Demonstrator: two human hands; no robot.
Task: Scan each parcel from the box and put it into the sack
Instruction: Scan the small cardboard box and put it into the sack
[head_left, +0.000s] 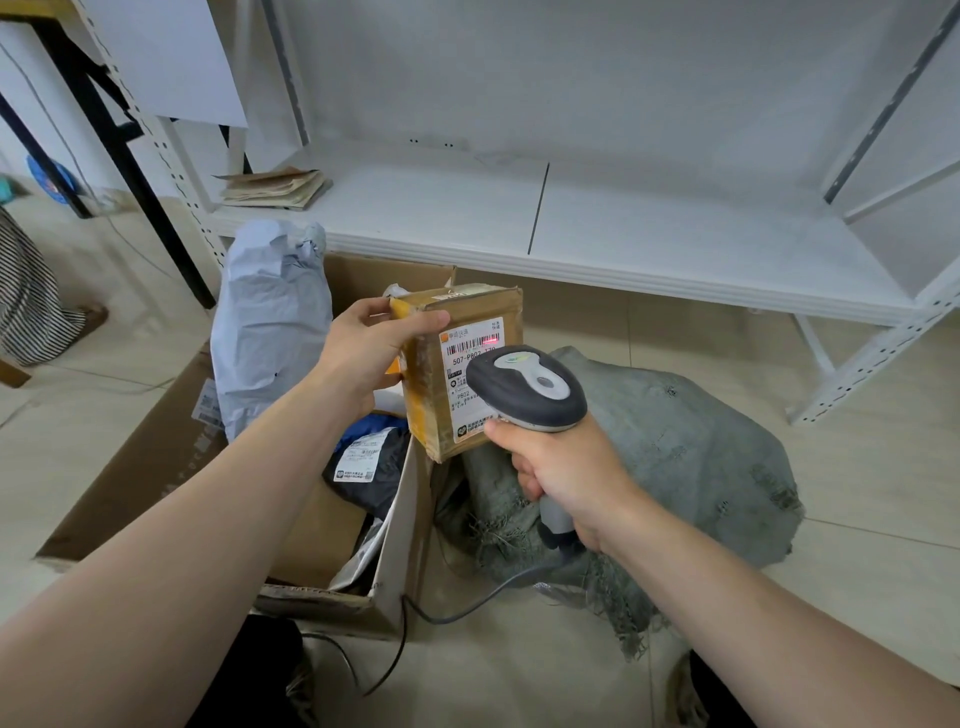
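Observation:
My left hand (366, 345) grips a small brown cardboard parcel (431, 410) by its top left corner and holds it up over the open cardboard box (140, 467). Its white label faces me. My right hand (563, 467) grips the handle of a grey barcode scanner (527, 387), whose head points at the label. A red scan line glows on the barcode. The grey-green woven sack (691, 447) lies on the floor just right of the box, behind the scanner. Inside the box sit a tall pale grey bagged parcel (270, 322) and a dark bagged parcel (369, 462) with a label.
A low white metal shelf (623, 228) runs behind the box and sack, with a stack of brown envelopes (275, 189) on its left end. The scanner's cable (457, 613) trails across the tiled floor by the box. A black table leg (130, 171) stands at the left.

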